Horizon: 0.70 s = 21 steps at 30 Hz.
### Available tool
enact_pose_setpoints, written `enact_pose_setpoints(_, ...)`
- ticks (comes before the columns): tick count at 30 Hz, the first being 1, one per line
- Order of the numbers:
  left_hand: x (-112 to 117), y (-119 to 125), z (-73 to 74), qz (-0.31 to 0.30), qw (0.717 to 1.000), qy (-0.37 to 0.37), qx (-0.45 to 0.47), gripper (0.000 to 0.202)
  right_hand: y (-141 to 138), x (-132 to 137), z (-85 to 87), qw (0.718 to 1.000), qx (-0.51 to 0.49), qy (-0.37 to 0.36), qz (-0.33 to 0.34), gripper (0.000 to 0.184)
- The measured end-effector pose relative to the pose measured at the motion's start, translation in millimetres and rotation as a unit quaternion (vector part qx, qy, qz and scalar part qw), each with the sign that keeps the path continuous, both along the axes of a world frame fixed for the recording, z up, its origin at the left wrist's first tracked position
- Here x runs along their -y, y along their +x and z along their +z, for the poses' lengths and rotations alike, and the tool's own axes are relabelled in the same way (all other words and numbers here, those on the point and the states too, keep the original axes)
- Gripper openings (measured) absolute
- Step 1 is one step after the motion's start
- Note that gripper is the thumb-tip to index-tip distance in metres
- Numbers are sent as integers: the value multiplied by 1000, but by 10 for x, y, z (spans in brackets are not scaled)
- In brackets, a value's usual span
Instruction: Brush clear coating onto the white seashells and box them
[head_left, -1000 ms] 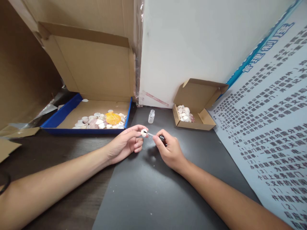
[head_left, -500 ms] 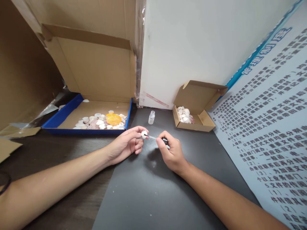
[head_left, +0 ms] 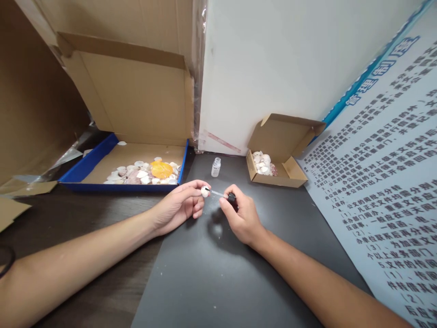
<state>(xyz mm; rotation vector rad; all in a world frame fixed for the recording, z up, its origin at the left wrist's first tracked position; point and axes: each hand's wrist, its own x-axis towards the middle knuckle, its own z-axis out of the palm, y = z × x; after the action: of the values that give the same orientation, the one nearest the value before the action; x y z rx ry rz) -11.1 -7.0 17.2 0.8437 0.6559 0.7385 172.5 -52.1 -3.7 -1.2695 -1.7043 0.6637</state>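
Note:
Between the thumb and fingers of my left hand (head_left: pixel 186 200) is a small whitish seashell (head_left: pixel 205 192). My right hand (head_left: pixel 241 214) grips a small brush (head_left: pixel 217 194) by its black cap, the clear stem pointing left. The brush's dark tip touches the shell's face. Beyond the hands, an uncapped clear glass bottle (head_left: pixel 215 167) with a white label stands upright on the dark grey mat (head_left: pixel 191 278).
At the left is an open blue-edged cardboard box (head_left: pixel 123 187) with several seashells (head_left: pixel 136 173) and one orange shell (head_left: pixel 161 169). A smaller open carton (head_left: pixel 280 181) with white shells (head_left: pixel 262 162) stands at the right. A printed sheet (head_left: pixel 375 182) leans along the right side.
My right hand has shifted slightly left and turned, so more of the black cap shows. The brush tip has moved a little up on the shell. My left hand is almost still.

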Motion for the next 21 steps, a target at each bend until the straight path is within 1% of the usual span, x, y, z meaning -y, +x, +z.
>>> enact_pose_setpoints(3, -3, 5, -8, 13, 1000, -11, 9, 14, -3, -10, -6, 1000, -15, 0, 14, 14)
enact_pose_setpoints(6, -3, 2, -7, 9, 1000, -12, 8, 12, -7, -7, -5, 999, -11, -6, 37, 17)
enact_pose_setpoints(9, 0, 0, 2, 8, 1000, -7, 8, 10, -10, 1, -1, 1000, 3, -2, 15, 23)
enact_pose_setpoints(11, 3, 3, 10, 14, 1000, -5, 7, 11, -7, 5, -1, 1000, -5, 8, 2, 26)
enact_pose_setpoints(14, 9, 7, 21, 15, 1000, -7, -1, 12, -2, 6, -2, 1000, -14, 12, 21, 24)
enact_pose_setpoints(16, 12, 7, 24, 12, 1000, -6, -5, 12, 0, 3, -3, 1000, -3, 9, 28, 24)
enact_pose_setpoints(20, 12, 4, 20, 9, 1000, -4, -7, 13, -1, -1, -6, 1000, 1, 15, -13, 28)
enact_pose_setpoints(21, 11, 4, 18, 9, 1000, -4, -8, 13, -1, -1, -7, 1000, -6, 17, -12, 28)
